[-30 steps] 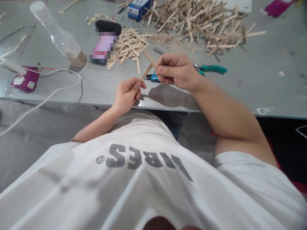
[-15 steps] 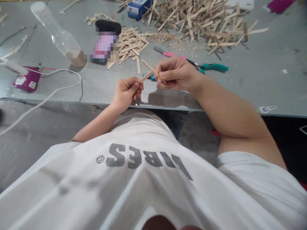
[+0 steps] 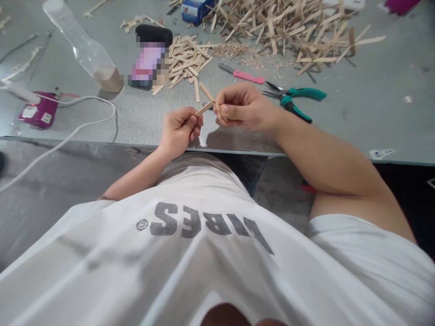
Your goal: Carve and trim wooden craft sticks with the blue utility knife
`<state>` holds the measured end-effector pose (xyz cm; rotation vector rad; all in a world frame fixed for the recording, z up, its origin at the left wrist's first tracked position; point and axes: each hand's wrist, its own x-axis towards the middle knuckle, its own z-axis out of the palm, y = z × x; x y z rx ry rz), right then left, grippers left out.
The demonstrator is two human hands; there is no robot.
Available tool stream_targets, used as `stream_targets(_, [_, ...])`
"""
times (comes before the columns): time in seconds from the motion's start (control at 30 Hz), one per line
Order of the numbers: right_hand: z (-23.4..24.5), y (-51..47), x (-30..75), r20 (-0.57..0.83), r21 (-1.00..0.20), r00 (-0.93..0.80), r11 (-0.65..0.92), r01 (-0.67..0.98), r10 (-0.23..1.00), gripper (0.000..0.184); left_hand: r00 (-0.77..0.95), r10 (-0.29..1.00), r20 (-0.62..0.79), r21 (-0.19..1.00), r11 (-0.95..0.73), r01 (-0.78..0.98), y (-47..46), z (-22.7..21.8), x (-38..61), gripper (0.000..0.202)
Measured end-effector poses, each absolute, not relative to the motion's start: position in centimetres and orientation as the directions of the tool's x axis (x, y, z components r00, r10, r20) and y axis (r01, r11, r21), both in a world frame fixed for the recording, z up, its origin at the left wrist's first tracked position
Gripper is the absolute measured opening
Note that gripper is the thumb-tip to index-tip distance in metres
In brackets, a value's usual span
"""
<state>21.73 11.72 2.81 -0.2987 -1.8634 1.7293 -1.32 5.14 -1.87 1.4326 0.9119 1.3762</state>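
Between thumb and fingers, my left hand [image 3: 181, 129] pinches one end of a flat wooden craft stick [image 3: 204, 108], which points up and to the right. My right hand [image 3: 243, 107] is closed on a second craft stick [image 3: 205, 92], slanted the other way. The two sticks cross just in front of the right fingertips; whether they are joined there I cannot tell. Both hands hover over the table's near edge. Beyond the right hand lie a pink-handled blade tool [image 3: 248, 77] and pliers with teal handles [image 3: 307, 93], partly hidden by the forearm.
A small heap of craft sticks [image 3: 186, 61] lies ahead, with a large tangle of sticks [image 3: 272, 22] behind. Left stand a clear bottle [image 3: 91, 54], a blurred phone [image 3: 147, 63] and a purple device [image 3: 39, 113] with a white cable [image 3: 76, 127]. A blue box [image 3: 194, 11] sits at the back.
My right hand has shifted slightly left with its stick, which now crosses the other stick nearer its end. More of the pliers shows. My left hand has barely moved.
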Motion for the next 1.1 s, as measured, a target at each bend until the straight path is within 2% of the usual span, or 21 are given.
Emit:
stream_targets(0.23, [2.8, 11.8, 21.9, 0.247, -0.967, -0.830, 0.075, -0.242, 0.500, 0.045, 0.098, 0.954, 0.284, 0.959, -0.281, -0.047, 5.1, -1.7, -1.4, 0.048])
stream_targets(0.53, [1.8, 12.5, 21.0, 0.208, -0.978, -0.873, 0.070, -0.198, 0.441, 0.056, 0.082, 0.970, 0.229, 0.973, -0.227, -0.039, 4.8, -1.3, -0.9, 0.033])
stream_targets(0.73, [1.4, 12.5, 20.8, 0.169, -0.985, -0.880, 0.040, -0.169, 0.445, 0.049, 0.087, 0.980, 0.181, 0.983, -0.179, -0.031, 4.8, -1.4, -0.7, 0.036])
stream_targets(0.9, [0.4, 13.2, 20.8, 0.133, -0.988, -0.872, -0.006, -0.154, 0.471, 0.053, 0.145, 0.967, 0.209, 0.978, -0.205, -0.039, 5.1, -1.5, -0.9, 0.042])
stream_targets(1.1, [2.0, 12.5, 21.4, 0.126, -0.992, -0.886, 0.049, -0.116, 0.447, 0.052, 0.179, 0.949, 0.259, 0.966, -0.250, -0.072, 4.5, -1.4, -1.2, 0.048])
